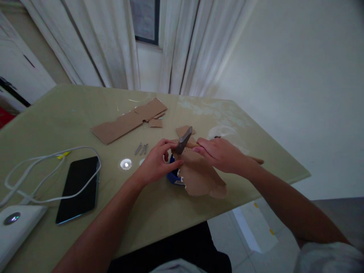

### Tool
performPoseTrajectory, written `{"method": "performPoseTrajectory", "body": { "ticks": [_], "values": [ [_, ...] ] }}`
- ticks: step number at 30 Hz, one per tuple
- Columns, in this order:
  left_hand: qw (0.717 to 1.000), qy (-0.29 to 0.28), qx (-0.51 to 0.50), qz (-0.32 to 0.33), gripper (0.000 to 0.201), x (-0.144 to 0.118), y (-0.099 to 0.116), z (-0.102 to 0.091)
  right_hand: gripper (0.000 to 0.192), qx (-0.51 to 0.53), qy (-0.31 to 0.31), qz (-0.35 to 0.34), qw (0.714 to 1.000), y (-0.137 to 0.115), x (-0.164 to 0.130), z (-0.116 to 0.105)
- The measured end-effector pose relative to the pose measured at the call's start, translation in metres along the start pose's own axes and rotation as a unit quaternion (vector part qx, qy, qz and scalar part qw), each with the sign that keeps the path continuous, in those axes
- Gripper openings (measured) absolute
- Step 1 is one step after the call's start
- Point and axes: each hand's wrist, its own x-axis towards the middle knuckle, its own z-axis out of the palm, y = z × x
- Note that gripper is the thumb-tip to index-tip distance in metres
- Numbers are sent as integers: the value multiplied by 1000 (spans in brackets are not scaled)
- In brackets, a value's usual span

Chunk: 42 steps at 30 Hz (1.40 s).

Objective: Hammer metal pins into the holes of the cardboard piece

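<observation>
My right hand (220,153) is wrapped round the wooden handle of a hammer (184,141). The hammer's dark metal head rests at the upper left end of a torn cardboard piece (201,174) dotted with small holes. My left hand (157,161) is beside the head, thumb and fingers curled together at the cardboard's edge; what they pinch is hidden. Under the cardboard a blue object (174,179) shows only in part. Several nails (141,148) lie on the table to the left of my left hand.
Torn cardboard strips (127,123) lie farther back, with a smaller scrap (183,131) behind the hammer. At left are a black phone (79,185), a looped white cable (36,161) and a white device (21,231). The table's front edge (236,206) runs close to me.
</observation>
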Motion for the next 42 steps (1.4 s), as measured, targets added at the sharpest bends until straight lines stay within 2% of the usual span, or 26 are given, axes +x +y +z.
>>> {"method": "performPoseTrajectory", "body": {
  "ticks": [7,12,17,23,28,32,35,42],
  "values": [
    [1000,-3,-3,-3,40,0,0,1,56,43,20,0,999,1,0,2],
    [1000,-2,-13,0,41,0,1,1,51,11,-17,14,1000,0,1,7],
    [1000,-4,-7,1,41,0,0,1,55,21,6,12,1000,1,1,10],
    [1000,0,-12,0,39,0,-2,2,51,-15,-27,10,999,-1,3,11],
    [1000,-2,-11,-2,41,0,-1,1,50,-3,-8,17,1000,-2,3,10],
    [1000,1,-18,-5,38,1,1,1,50,-14,-22,12,1000,-1,3,11],
    [1000,-2,-23,-12,39,1,2,1,50,-23,-4,8,1000,0,3,12],
    [1000,5,-10,-1,39,0,-1,2,47,26,3,-6,1000,1,4,12]
  ]
}}
